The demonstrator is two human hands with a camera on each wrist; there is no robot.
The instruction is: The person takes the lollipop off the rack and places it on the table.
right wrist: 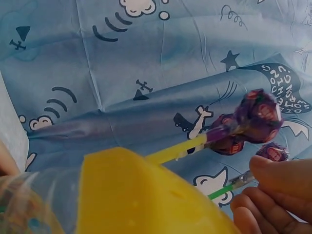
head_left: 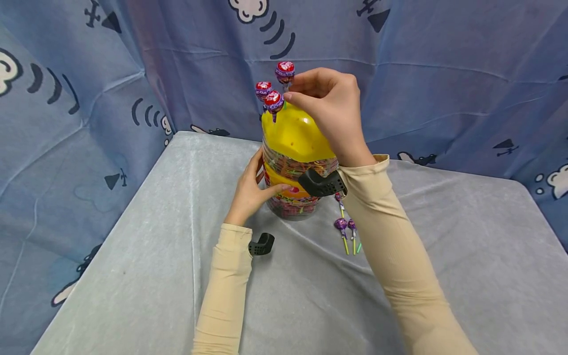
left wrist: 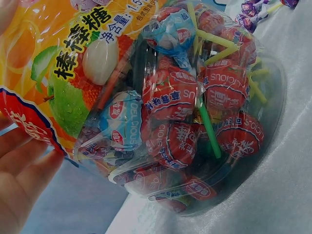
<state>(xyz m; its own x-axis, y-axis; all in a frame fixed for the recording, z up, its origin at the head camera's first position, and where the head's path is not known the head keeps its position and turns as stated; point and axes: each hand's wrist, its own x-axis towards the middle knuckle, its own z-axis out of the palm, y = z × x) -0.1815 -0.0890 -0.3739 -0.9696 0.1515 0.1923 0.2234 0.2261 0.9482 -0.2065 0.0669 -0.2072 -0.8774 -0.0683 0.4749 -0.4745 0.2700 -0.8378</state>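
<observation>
A clear plastic jar (head_left: 290,166) with a domed yellow lid (head_left: 293,130) stands upright on the table. My left hand (head_left: 248,195) grips its side, thumb across the front label. Red- and blue-wrapped lollipops (left wrist: 170,92) fill the lower part of the jar in the left wrist view. With thumb and fingers, my right hand (head_left: 335,111) pinches a purple-and-red lollipop (head_left: 285,71) just below its head, over the top of the lid. Its green stick (right wrist: 220,191) runs down behind the lid's edge. Two similar lollipops (head_left: 273,101) stick up from the lid beside it.
Several purple-wrapped lollipops (head_left: 340,224) lie on the grey tablecloth (head_left: 146,276), right of the jar and partly hidden by my right sleeve (head_left: 390,246). A blue patterned curtain (head_left: 443,88) hangs close behind the table and along its left side.
</observation>
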